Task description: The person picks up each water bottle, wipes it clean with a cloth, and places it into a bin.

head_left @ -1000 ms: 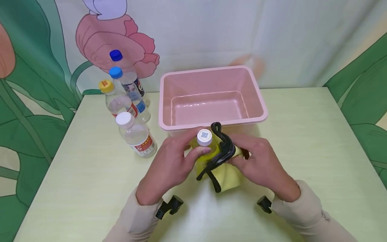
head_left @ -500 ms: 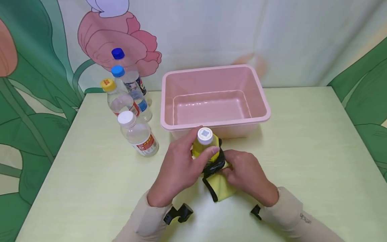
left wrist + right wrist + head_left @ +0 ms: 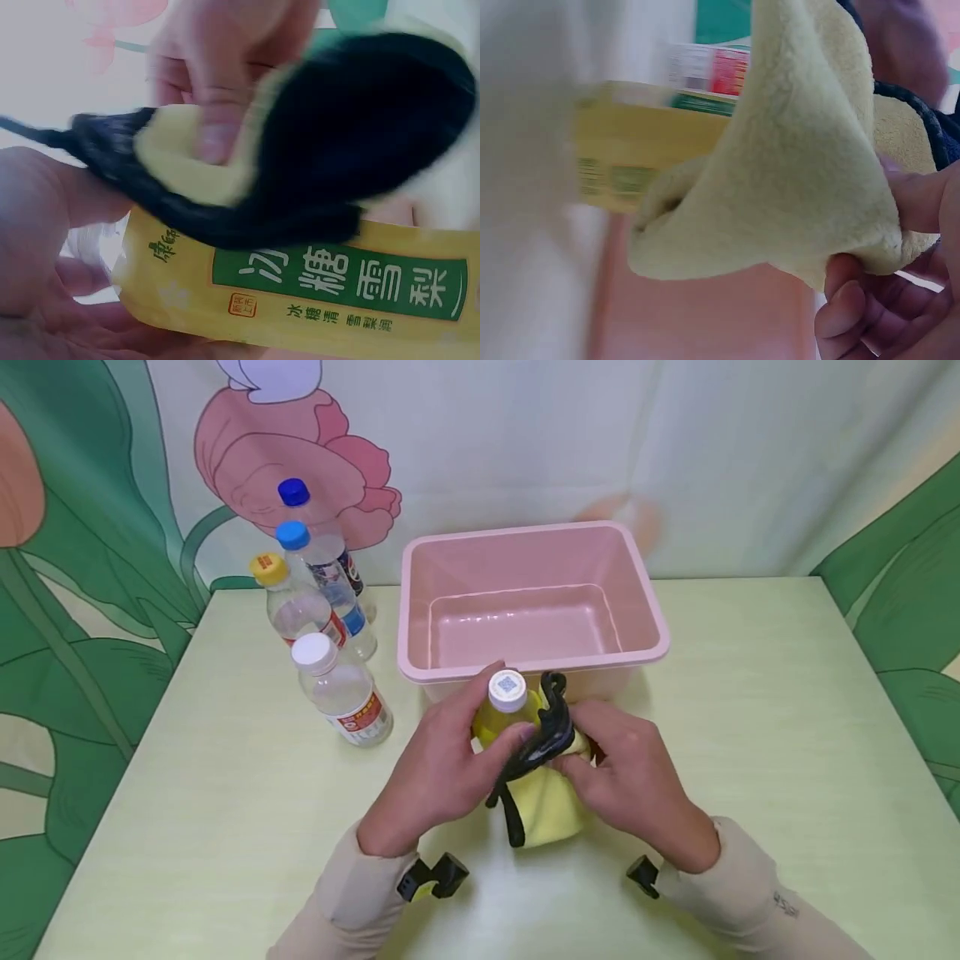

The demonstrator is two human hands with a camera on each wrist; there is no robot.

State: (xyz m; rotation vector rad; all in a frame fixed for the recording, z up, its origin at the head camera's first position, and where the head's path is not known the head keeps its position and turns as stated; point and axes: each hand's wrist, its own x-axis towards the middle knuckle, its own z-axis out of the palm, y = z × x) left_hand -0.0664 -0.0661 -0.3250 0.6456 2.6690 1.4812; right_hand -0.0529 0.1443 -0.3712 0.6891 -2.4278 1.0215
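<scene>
My left hand (image 3: 435,772) grips a bottle (image 3: 491,722) of yellowish look with a white cap, just in front of the pink tub. In the left wrist view its yellow label (image 3: 337,296) bears a green panel with white characters. My right hand (image 3: 637,764) pinches a yellow cloth (image 3: 553,806) with a black edge and lays it over the bottle's side. In the right wrist view the fluffy cloth (image 3: 780,172) bunches between thumb and fingers (image 3: 922,199), hiding part of the bottle.
A pink plastic tub (image 3: 622,657) stands behind the hands. To its left are several capped clear bottles: one white-capped (image 3: 348,702), one yellow-capped (image 3: 292,606), one light-blue-capped (image 3: 292,535) and one dark-blue-capped (image 3: 293,492). A printed curtain (image 3: 487,443) hangs behind the table (image 3: 787,693).
With the cloth, my right hand first came toward me and left along the bottle, then went back up and to the right. My left hand keeps its grip on the bottle.
</scene>
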